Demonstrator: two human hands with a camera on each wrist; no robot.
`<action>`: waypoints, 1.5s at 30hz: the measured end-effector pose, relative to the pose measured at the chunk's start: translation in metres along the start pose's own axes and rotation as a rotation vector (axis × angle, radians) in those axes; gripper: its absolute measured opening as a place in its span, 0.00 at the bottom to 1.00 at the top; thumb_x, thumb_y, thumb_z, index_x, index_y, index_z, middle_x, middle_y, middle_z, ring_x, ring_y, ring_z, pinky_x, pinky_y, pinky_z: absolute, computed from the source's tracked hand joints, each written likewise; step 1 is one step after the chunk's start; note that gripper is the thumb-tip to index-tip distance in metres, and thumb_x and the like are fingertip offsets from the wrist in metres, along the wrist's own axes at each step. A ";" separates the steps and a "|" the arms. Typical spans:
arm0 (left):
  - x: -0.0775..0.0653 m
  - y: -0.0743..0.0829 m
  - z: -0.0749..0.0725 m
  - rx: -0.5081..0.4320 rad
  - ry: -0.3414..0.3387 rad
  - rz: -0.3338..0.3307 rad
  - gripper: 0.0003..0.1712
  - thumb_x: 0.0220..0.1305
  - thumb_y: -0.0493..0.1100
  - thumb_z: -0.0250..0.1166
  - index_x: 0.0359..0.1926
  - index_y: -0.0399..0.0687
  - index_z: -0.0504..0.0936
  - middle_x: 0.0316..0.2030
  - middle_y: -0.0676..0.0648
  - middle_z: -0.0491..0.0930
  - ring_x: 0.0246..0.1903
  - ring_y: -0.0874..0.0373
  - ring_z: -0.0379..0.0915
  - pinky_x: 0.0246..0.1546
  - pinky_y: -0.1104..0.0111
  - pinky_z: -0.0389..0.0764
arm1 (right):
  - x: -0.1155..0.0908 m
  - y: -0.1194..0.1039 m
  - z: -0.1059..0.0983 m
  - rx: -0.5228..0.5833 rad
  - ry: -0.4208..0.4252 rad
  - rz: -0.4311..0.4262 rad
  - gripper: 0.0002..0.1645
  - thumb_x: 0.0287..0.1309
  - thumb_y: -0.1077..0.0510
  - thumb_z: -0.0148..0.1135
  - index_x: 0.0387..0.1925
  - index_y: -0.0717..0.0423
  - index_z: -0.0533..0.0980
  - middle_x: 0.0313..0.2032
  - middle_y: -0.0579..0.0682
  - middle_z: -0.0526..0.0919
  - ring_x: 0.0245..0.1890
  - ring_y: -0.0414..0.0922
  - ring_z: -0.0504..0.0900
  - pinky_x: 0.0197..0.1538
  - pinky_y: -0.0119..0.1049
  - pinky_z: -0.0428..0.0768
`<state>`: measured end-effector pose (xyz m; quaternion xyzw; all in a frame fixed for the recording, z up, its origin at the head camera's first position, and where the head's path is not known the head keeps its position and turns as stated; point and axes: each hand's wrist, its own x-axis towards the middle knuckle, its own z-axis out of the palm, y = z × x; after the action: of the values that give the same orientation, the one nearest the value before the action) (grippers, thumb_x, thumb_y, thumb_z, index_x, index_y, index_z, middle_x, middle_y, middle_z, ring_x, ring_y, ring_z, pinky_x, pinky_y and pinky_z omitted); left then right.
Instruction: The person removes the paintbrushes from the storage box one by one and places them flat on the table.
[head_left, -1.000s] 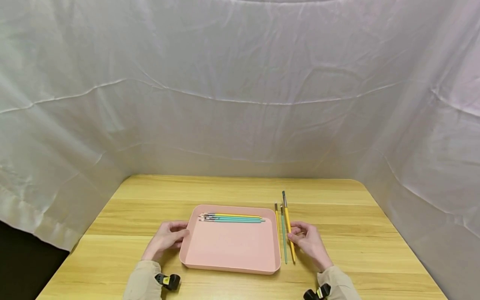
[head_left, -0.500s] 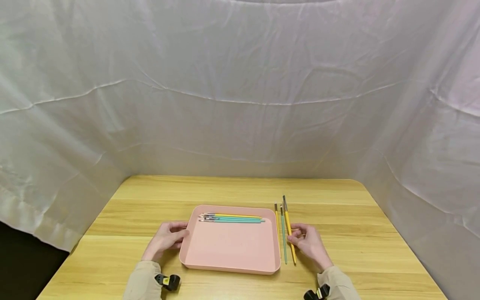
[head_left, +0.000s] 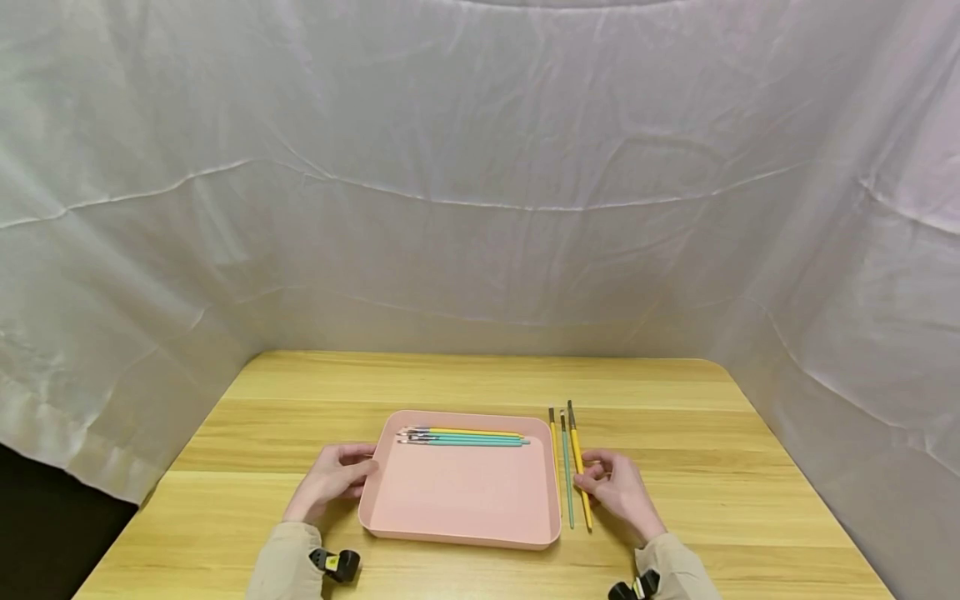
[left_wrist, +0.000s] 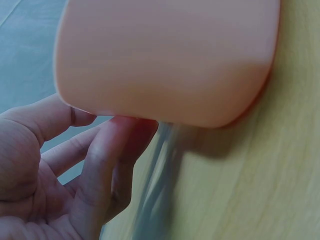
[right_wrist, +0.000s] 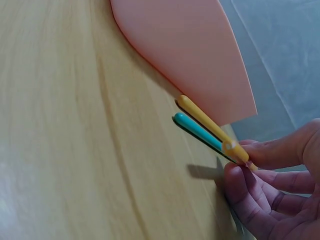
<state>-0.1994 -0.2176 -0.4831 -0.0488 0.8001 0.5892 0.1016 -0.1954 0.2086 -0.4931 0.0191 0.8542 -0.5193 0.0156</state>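
My left hand (head_left: 327, 479) grips the left edge of a shallow pink tray (head_left: 461, 500), thumb at the rim; the left wrist view shows several fingers curled at its wall. On the other side, my right hand (head_left: 617, 490) pinches a thick yellow paintbrush (head_left: 577, 454), bristles pointing away from me. A teal paintbrush (head_left: 567, 475) and a thinner yellow paintbrush (head_left: 555, 437) lie between the held one and the tray's right wall. In the right wrist view, the held brush's handle end (right_wrist: 231, 148) overlaps those two handles.
Several teal and yellow paintbrushes (head_left: 471, 438) lie sideways along the far part of the tray. The wooden table (head_left: 675, 433) is ringed by a pale grey curtain (head_left: 480, 250) at the back and sides.
My right hand has drawn the thick yellow paintbrush slightly toward me, so its bristle end stands nearer and closer in line with the two beside it. The left hand and tray have stayed put.
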 end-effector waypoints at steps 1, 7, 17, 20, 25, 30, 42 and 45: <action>0.000 0.000 0.000 0.001 0.000 -0.003 0.25 0.66 0.36 0.64 0.61 0.26 0.75 0.43 0.38 0.86 0.29 0.62 0.81 0.27 0.71 0.83 | 0.000 0.000 0.000 0.006 -0.003 0.001 0.24 0.54 0.71 0.67 0.53 0.77 0.75 0.25 0.53 0.82 0.19 0.42 0.79 0.23 0.33 0.82; 0.000 0.000 0.000 0.004 -0.001 -0.009 0.25 0.66 0.36 0.64 0.61 0.26 0.75 0.43 0.39 0.86 0.29 0.62 0.80 0.27 0.71 0.83 | -0.002 0.000 -0.001 0.031 -0.016 0.023 0.26 0.54 0.69 0.69 0.55 0.74 0.75 0.27 0.54 0.80 0.21 0.43 0.79 0.26 0.32 0.82; 0.002 -0.001 0.000 -0.012 -0.013 -0.002 0.26 0.66 0.35 0.64 0.62 0.25 0.74 0.45 0.37 0.86 0.30 0.62 0.81 0.29 0.71 0.84 | -0.001 -0.004 -0.005 -0.001 0.052 -0.058 0.20 0.55 0.67 0.70 0.50 0.68 0.79 0.31 0.54 0.80 0.26 0.35 0.73 0.30 0.25 0.74; 0.001 -0.001 -0.001 -0.005 -0.014 0.002 0.26 0.66 0.35 0.64 0.62 0.25 0.74 0.45 0.37 0.86 0.30 0.63 0.80 0.29 0.71 0.84 | -0.002 -0.004 -0.005 0.010 0.057 -0.073 0.20 0.55 0.67 0.70 0.50 0.67 0.80 0.34 0.55 0.82 0.28 0.35 0.75 0.32 0.25 0.76; 0.001 -0.001 0.000 -0.011 -0.017 0.000 0.27 0.66 0.35 0.64 0.62 0.24 0.73 0.41 0.41 0.87 0.30 0.63 0.80 0.29 0.71 0.84 | -0.003 -0.006 -0.005 0.029 0.072 -0.102 0.19 0.56 0.68 0.69 0.50 0.68 0.80 0.37 0.56 0.82 0.32 0.36 0.77 0.37 0.25 0.79; 0.001 -0.001 0.000 -0.010 -0.009 0.003 0.27 0.66 0.35 0.64 0.62 0.24 0.74 0.40 0.44 0.87 0.30 0.63 0.80 0.29 0.71 0.84 | -0.004 -0.009 -0.005 0.057 0.087 -0.118 0.18 0.57 0.68 0.67 0.50 0.68 0.79 0.38 0.57 0.83 0.36 0.35 0.78 0.42 0.25 0.81; 0.002 -0.003 0.000 -0.017 -0.020 0.001 0.27 0.67 0.35 0.63 0.63 0.23 0.71 0.42 0.39 0.86 0.30 0.63 0.80 0.29 0.70 0.84 | -0.009 -0.026 -0.003 0.115 0.066 -0.160 0.18 0.59 0.67 0.68 0.51 0.68 0.79 0.41 0.57 0.84 0.39 0.35 0.79 0.41 0.25 0.82; 0.003 -0.003 0.000 -0.019 -0.019 0.004 0.27 0.67 0.35 0.63 0.63 0.22 0.71 0.42 0.39 0.86 0.30 0.62 0.80 0.30 0.71 0.84 | -0.009 -0.028 -0.002 0.109 0.058 -0.167 0.18 0.59 0.67 0.67 0.51 0.68 0.79 0.41 0.56 0.84 0.39 0.34 0.79 0.41 0.26 0.82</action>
<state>-0.2015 -0.2185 -0.4869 -0.0426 0.7936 0.5973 0.1075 -0.1877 0.1974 -0.4672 -0.0363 0.8234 -0.5638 -0.0534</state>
